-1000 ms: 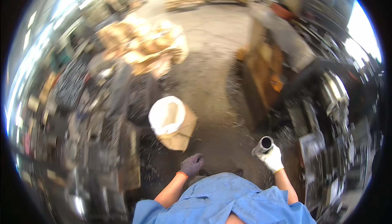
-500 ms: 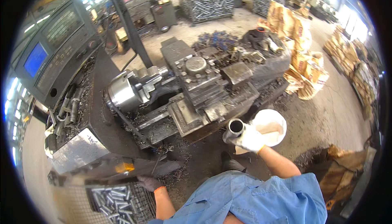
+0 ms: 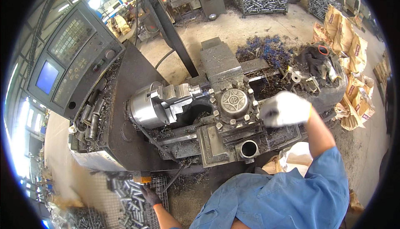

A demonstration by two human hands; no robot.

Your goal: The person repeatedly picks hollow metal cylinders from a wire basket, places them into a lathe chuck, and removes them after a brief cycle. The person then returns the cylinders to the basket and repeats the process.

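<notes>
Right hand: the right hand (image 3: 286, 109), white glove, is up over the lathe just right of the bolted tool turret (image 3: 233, 104). Fingers look curled in, but it's blurry, so can't tell if they're pinching anything.
Left hand: the left hand (image 3: 151, 195), dark glove with an orange cuff, is down at the right side of the loose metal parts (image 3: 132, 197) in the wire basket (image 3: 160, 182). Can't tell whether its fingers are spread or pressed on a part.
Metal tube: the metal tube (image 3: 249, 156) is at the near edge of the lathe carriage (image 3: 213, 145), open end up (you can see right into the dark bore), apart from both hands.
Chuck: the shiny chuck (image 3: 146, 109) is left of the turret, stepped jaws facing it.
Control panel: the control panel (image 3: 77, 49) leans at far left, its blue screen (image 3: 47, 78) lit.
Tailstock end: a dark glove (image 3: 313, 59) lies up there, with a pile of bluish metal chips (image 3: 266, 50) to its left.
Sacks: a white-lined paper sack (image 3: 296, 157) is open near the blue shirt (image 3: 275, 195), and brown paper sacks (image 3: 356, 95) are bunched at right.
</notes>
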